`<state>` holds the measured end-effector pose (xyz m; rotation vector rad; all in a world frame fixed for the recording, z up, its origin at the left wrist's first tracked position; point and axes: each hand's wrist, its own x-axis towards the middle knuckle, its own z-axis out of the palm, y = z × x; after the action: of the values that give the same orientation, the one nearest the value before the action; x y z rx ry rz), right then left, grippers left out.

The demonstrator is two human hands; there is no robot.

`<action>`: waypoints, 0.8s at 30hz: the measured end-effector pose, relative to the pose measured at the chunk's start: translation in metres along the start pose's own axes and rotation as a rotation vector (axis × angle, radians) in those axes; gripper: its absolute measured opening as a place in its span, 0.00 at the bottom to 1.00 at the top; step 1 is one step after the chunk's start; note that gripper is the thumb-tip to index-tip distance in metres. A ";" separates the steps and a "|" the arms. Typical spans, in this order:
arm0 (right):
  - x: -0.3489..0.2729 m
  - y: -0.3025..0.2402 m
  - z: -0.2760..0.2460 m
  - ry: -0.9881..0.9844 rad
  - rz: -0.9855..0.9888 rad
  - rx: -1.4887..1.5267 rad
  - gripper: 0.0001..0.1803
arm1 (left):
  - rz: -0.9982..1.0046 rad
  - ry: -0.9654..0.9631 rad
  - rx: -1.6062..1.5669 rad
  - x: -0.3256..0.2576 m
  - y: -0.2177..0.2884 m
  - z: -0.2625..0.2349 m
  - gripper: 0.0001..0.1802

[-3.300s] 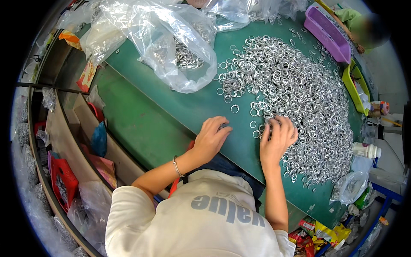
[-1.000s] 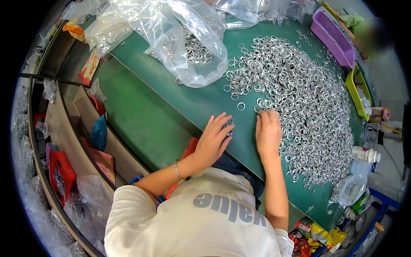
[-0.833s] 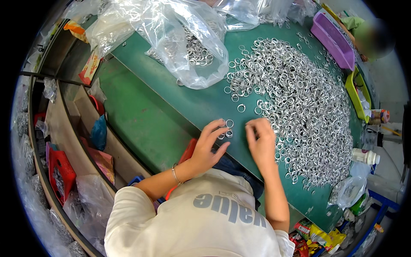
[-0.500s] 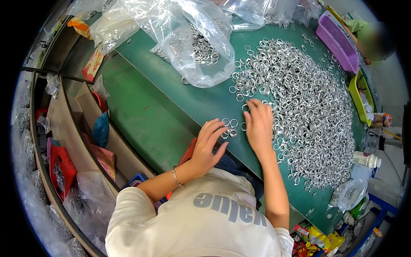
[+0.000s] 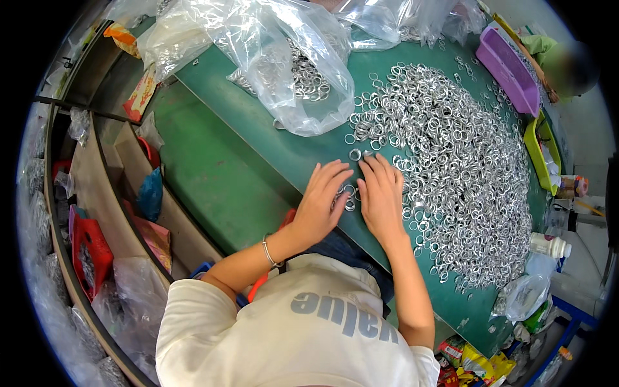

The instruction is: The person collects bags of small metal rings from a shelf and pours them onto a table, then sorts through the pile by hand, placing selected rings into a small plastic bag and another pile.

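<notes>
Over the green table's near edge, my left hand (image 5: 324,198) hovers with its fingers loosely stretched. It partly covers a small group of metal rings (image 5: 349,197) lying between my two hands. To the right, my right hand (image 5: 382,201) lies palm down with fingers extended at the left border of a big heap of silvery rings (image 5: 461,174). Just beyond its fingertips sit a single ring (image 5: 354,155) and another ring (image 5: 368,154), which the fingertips seem to touch. What lies under the palms is hidden.
A clear plastic bag (image 5: 316,122) with more rings lies at the far side of the green table (image 5: 271,145). Along the right edge stand a purple basket (image 5: 509,71), a yellow-green basket (image 5: 540,155) and a white bottle (image 5: 549,246). Another person (image 5: 548,55) is at the far right.
My left hand has moved right and away from me, partly over the small ring group. My right hand has shifted slightly left, and a ring now shows past its fingertips.
</notes>
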<state>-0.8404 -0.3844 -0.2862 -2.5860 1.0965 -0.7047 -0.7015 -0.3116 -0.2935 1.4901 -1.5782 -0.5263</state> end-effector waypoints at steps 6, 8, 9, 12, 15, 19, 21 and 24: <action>0.009 0.007 -0.006 0.136 0.098 0.099 0.16 | 0.091 0.036 0.279 0.041 -0.012 -0.003 0.19; 0.015 0.007 -0.003 0.114 0.072 0.000 0.16 | 0.063 -0.016 0.324 0.047 -0.016 0.000 0.18; 0.015 0.008 0.000 0.086 0.065 -0.028 0.15 | 0.058 -0.039 0.324 0.047 -0.018 0.000 0.17; 0.005 0.005 -0.005 -0.024 0.090 0.011 0.14 | 0.038 -0.064 0.308 0.042 -0.023 -0.002 0.16; -0.002 -0.001 -0.012 -0.053 0.087 0.196 0.15 | 0.021 0.000 0.263 0.037 -0.029 -0.005 0.16; 0.018 0.008 0.000 0.045 0.052 -0.023 0.16 | 0.038 0.098 0.221 0.049 -0.032 -0.007 0.15; 0.012 0.007 -0.002 -0.013 0.064 0.042 0.16 | 0.027 0.142 0.222 0.060 -0.035 -0.005 0.15; 0.000 0.009 -0.009 0.058 0.144 0.209 0.16 | -0.003 0.181 0.200 0.068 -0.039 -0.001 0.15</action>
<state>-0.8501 -0.3912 -0.2823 -2.3007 1.1470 -0.8169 -0.6713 -0.3832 -0.3028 1.6401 -1.5202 -0.2316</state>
